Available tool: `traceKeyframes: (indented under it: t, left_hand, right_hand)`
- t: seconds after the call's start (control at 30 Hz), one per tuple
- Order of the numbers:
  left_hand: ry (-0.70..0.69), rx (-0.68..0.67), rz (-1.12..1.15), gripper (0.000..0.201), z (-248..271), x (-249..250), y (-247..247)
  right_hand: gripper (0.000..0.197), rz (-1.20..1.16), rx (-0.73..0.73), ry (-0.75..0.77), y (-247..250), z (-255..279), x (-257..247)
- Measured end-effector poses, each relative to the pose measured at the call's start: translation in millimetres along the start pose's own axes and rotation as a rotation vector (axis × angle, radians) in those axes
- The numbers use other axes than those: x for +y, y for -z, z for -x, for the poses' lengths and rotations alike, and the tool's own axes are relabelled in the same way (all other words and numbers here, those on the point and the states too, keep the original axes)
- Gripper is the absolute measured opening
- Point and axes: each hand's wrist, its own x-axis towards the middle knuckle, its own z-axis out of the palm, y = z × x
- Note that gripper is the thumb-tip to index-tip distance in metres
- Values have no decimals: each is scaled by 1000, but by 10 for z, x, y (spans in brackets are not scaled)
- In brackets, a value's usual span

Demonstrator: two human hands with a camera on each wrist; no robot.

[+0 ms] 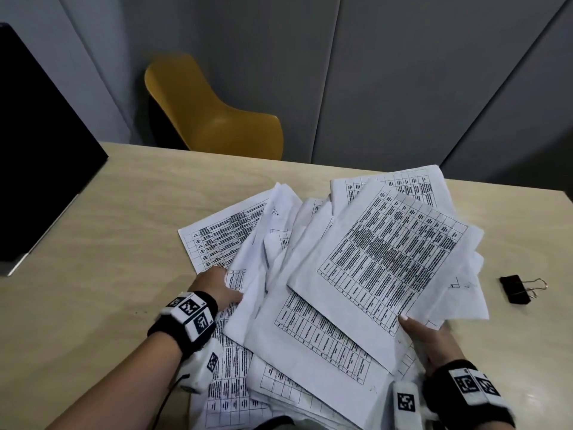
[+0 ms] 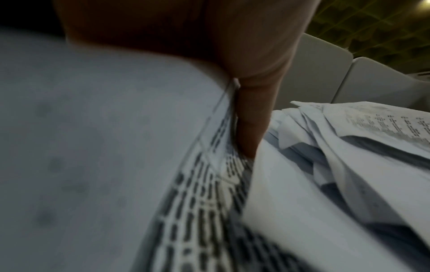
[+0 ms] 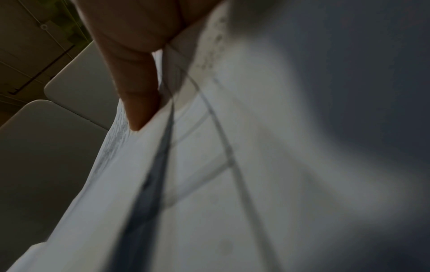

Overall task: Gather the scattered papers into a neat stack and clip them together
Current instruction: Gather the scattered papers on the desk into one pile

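Many crumpled printed papers (image 1: pixel 325 274)

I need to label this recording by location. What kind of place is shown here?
Probably an office or meeting room: a light wooden table with printed white paper sheets and a black binder clip, a yellow moulded plastic chair, and plain grey wall panels behind.
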Motion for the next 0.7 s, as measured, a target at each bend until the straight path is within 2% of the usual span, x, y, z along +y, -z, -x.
traceKeyframes:
  t: [0.1,0.2,0.23,0.33,0.43,0.53,0.57,0.63,0.7]
  left_hand:
    - [-3,21,66,31,15,7,4]
    - [-31,0,237,32,2,0,-13]
    - [-43,-25,308,33,3,3,-32]
    - [-55,-100,386,49,20,22,-177]
    - [-56,-55,324,36,11,50,-252]
    - [-67,29,322,20,26,-11,-144]
    - [-73,57,335,19,39,-56,-91]
    - [-91,118,385,19,92,-157,33]
    - [-109,166,441,21,123,-253,138]
  right_hand:
    - [62,14,15,-5,23,-34,16]
    - [81,-4,25,7,102,-119,100]
    - [72,-14,17,11,83,-63,62]
    - [15,-8,-22,29,-56,134,-115]
    - [26,-66,-36,105,-151,234,-207]
    - [13,-108,0,121,-145,171,-171]
    - [16,-120,-14,125,-122,119,-130]
    - [42,-72,21,135,-103,78,-83]
    - [41,-45,7,121,-57,3,-26]
